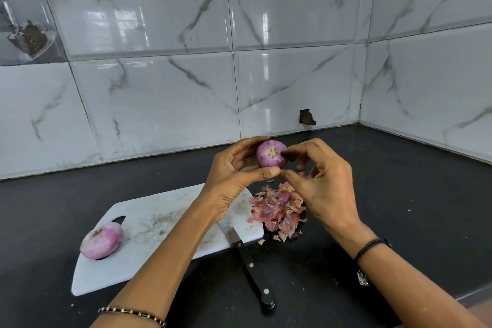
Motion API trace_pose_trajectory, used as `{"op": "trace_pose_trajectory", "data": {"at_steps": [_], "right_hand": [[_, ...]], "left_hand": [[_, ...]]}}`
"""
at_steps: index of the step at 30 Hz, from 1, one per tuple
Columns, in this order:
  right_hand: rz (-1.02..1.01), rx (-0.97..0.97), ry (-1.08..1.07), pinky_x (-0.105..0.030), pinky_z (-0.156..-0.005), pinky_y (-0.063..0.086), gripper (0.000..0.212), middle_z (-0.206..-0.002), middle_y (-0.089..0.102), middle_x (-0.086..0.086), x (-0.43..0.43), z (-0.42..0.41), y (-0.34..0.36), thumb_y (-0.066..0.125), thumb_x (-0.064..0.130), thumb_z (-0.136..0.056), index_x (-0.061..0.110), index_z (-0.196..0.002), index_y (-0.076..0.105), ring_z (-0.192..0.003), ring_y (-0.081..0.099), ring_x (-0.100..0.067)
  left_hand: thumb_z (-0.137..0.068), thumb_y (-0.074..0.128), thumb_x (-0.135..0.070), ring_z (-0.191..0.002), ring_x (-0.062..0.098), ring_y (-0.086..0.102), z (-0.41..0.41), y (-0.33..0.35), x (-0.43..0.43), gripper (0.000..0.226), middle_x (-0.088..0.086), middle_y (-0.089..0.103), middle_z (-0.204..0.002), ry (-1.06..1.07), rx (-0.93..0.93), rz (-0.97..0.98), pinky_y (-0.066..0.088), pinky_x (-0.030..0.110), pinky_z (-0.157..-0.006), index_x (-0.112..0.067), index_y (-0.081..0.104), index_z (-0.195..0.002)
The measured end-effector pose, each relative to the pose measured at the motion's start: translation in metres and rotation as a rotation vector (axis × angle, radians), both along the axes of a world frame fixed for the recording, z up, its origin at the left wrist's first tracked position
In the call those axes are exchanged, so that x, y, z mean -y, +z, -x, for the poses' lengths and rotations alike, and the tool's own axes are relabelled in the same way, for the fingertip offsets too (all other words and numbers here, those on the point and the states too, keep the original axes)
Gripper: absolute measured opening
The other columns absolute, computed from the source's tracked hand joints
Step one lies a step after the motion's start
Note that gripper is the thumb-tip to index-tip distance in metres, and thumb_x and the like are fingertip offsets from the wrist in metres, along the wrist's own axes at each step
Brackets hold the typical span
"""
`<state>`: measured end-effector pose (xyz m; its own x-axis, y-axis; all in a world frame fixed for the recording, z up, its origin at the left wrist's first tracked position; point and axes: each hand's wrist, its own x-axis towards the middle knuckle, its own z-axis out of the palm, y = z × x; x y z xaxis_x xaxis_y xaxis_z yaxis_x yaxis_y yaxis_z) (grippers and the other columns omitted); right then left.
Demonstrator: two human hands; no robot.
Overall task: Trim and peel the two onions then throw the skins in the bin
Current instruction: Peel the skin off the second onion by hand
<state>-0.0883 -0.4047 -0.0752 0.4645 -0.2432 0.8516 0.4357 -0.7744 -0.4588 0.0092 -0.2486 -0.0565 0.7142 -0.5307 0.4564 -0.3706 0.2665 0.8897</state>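
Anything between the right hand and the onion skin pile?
Nothing visible: the skin pile lies on the counter below the right hand, which is pinching the onion. The knife sits left of the pile.

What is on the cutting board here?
One peeled onion sits at the board's left end, over the handle slot. The knife's blade rests on the right corner, partly covered by the left forearm.
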Motion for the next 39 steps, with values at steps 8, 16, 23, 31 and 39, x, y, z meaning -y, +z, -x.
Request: {"op": "trace_pose_trajectory", "data": {"at_steps": [8, 16, 23, 31, 39], "right_hand": [[0.012, -0.166, 0.02, -0.03, -0.067, 0.05, 0.017, -0.09, 0.059, 0.01, 0.0004, -0.0019, -0.0045, 0.082, 0.01, -0.082, 0.016, -0.091, 0.068, -0.076, 0.057, -0.014], [-0.017, -0.093, -0.055, -0.019, -0.068, 0.048, 0.036, -0.089, 0.061, 0.008, -0.002, -0.001, -0.0007, 0.088, 0.023, -0.076, 0.019, -0.1, 0.062, -0.076, 0.057, -0.012], [0.104, -0.013, -0.056, -0.018, -0.063, 0.048, 0.037, -0.103, 0.062, 0.008, -0.001, 0.0001, -0.0015, 0.085, 0.018, -0.08, 0.019, -0.115, 0.073, -0.076, 0.059, -0.013], [0.016, -0.107, 0.007, -0.009, -0.074, 0.048, 0.031, -0.095, 0.064, 0.006, -0.0003, -0.0006, -0.0021, 0.083, -0.001, -0.077, 0.013, -0.103, 0.074, -0.086, 0.061, -0.009], [0.029, -0.157, -0.013, -0.015, -0.069, 0.049, 0.022, -0.089, 0.06, 0.006, -0.0027, 0.0003, -0.0012, 0.082, 0.003, -0.08, 0.012, -0.093, 0.067, -0.081, 0.058, -0.01]], "left_hand": [[-0.065, 0.089, 0.006, -0.112, 0.018, 0.071, -0.0023, -0.0029, 0.0001, 0.063, 0.003, 0.075, -0.118, 0.034, 0.096, -0.067, 0.058, 0.033, -0.095, -0.014, 0.069, -0.122], [-0.07, 0.085, 0.006, -0.113, 0.018, 0.07, -0.0046, -0.0048, 0.0011, 0.06, 0.004, 0.075, -0.117, 0.021, 0.025, -0.041, 0.057, 0.031, -0.095, -0.011, 0.066, -0.125], [-0.071, 0.084, 0.007, -0.111, 0.018, 0.071, -0.004, -0.0044, 0.0024, 0.058, 0.006, 0.076, -0.115, 0.013, 0.016, -0.005, 0.058, 0.026, -0.089, -0.007, 0.065, -0.124], [-0.066, 0.089, 0.006, -0.109, 0.018, 0.072, -0.006, -0.0108, 0.0082, 0.061, 0.006, 0.075, -0.115, 0.079, 0.116, -0.065, 0.058, 0.034, -0.094, -0.012, 0.067, -0.121], [-0.065, 0.091, 0.003, -0.107, 0.014, 0.072, -0.007, -0.0056, 0.0042, 0.061, 0.002, 0.075, -0.113, 0.081, 0.142, -0.092, 0.058, 0.029, -0.092, -0.011, 0.067, -0.12]]}}
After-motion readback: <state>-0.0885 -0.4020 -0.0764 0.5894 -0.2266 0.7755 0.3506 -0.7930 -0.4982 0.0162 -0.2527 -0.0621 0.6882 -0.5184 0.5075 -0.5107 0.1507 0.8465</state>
